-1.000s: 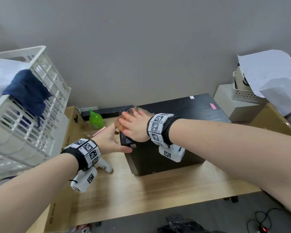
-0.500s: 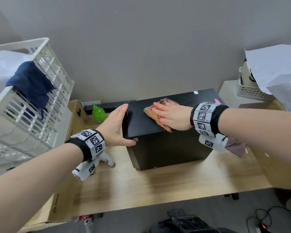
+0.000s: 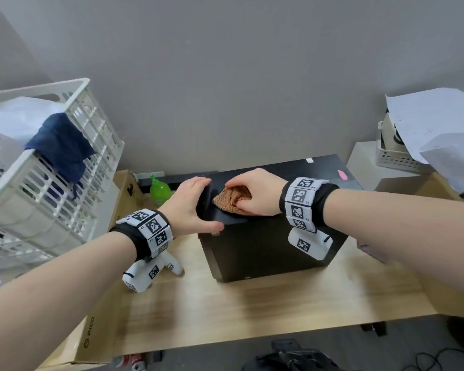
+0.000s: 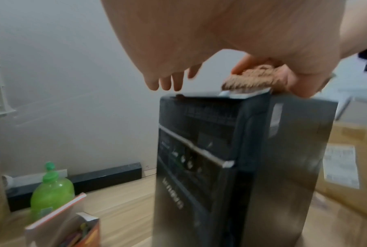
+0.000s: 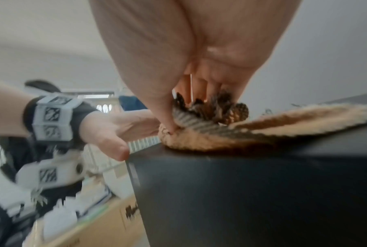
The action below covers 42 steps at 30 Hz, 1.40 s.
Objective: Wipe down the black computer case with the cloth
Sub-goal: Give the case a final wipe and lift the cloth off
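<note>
Right hand [image 3: 255, 192] fingers bunched, gripping brown knitted cloth [image 3: 232, 199], previously flat; now at front-left corner atop black metal computer case [image 3: 273, 236]. Left hand [image 3: 192, 203] open, bracing case front. Top pass likely finishing.

Bunched brown cloth [image 3: 232, 197] atop upright black case [image 3: 265, 250].

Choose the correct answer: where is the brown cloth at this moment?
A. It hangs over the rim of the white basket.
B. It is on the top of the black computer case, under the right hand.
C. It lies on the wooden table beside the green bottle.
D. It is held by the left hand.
B: the head view shows the brown cloth bunched on top of the black computer case, gripped by the right hand.
</note>
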Motion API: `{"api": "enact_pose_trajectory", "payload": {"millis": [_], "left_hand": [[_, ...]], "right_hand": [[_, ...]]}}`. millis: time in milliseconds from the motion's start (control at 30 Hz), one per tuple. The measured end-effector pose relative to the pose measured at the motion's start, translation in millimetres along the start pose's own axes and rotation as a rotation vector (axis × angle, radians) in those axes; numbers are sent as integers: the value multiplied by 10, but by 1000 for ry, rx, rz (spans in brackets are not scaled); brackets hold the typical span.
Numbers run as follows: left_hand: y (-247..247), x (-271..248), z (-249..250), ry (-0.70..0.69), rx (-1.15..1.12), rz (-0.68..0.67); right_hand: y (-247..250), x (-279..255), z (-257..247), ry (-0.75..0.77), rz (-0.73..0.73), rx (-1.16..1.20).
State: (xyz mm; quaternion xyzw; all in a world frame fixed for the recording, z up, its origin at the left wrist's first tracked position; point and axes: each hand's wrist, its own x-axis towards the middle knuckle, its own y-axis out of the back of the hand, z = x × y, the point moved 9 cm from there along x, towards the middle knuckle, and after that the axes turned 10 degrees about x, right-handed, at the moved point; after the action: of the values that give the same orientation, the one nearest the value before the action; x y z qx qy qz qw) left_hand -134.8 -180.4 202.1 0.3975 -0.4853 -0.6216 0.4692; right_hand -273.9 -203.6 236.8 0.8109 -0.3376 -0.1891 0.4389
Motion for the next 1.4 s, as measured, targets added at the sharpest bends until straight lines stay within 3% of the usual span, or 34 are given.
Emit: {"api": "enact_pose_trajectory", "payload": {"millis": [233,333,433,600,733,833,933,1033,1100,1267,1400], "left_hand": [[578,-83,-40,192,-611,131],[926,-189,-84,231,-679,186],[1161,-301,-181,292,-667,193],[1315,-443,-307,403,-730,163],[1303,-492,-204,371,-1043,117],[1272,-519,-186,378,-1235,137],[1222,-564,-249,445,-1398,203],[1232,-612,-320,449,-1471,259],[1234,-643,-336,433,-1487,266],[1225,-733,-324,402,-1451,253],[1230,-808,-485,502,-1273,314]], "right_hand": [[376,372,-478,103,103,367],[623,533,-719,212,160,526],[886,598,-1026,329,216,543],[1076,738,-1349,368,147,563],[1168,852,-1271,242,174,676],[978,942,-903,-95,228,769],[435,833,-661,-462,4,943],[30,584,-674,-632,-288,1123],[-51,521,-720,-621,-360,1167],[22,570,-916,-430,-275,1311],[29,694,-926,-317,-245,1295]]}}
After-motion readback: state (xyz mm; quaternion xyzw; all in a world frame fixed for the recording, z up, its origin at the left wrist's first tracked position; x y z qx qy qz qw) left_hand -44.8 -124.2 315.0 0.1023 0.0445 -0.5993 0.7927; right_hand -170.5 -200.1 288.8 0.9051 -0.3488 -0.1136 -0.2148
